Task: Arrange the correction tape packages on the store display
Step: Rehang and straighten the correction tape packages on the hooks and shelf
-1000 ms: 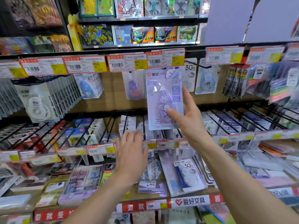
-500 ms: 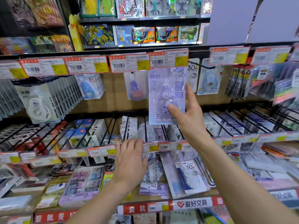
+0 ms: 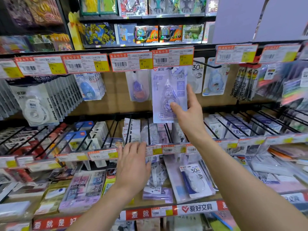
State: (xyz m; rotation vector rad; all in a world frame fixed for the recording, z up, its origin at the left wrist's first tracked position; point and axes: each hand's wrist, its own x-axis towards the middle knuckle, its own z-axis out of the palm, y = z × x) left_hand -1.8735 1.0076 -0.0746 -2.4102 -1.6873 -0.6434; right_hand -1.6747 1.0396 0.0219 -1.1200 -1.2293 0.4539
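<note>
The right hand (image 3: 188, 117) grasps a purple correction tape package (image 3: 166, 87) upright, just above the centre of the view. The thumb is pressed on the clear blister front and the fingers (image 3: 191, 95) run up along its right edge and behind it. The package's top edge sits just under an orange-and-yellow price tag (image 3: 173, 57) at its 12 o'clock. Whether it hangs on a hook cannot be told.

At the package's 9 o'clock another purple tape pack (image 3: 139, 89) hangs against the brown backboard (image 3: 115, 97). At its 3 o'clock a pale blue pack (image 3: 215, 80) hangs, with a bare black hook (image 3: 208, 65) jutting out between them, higher up.

The left hand (image 3: 133, 167) is at the package's 7 o'clock, palm away, fingers straight and together, grasping nothing. Its fingertips reach the price strip (image 3: 168, 149) of the middle row; contact cannot be told.

At the left hand's 3 o'clock, a 30m tape pack (image 3: 193, 179) lies flat on the lower shelf (image 3: 196, 208).
</note>
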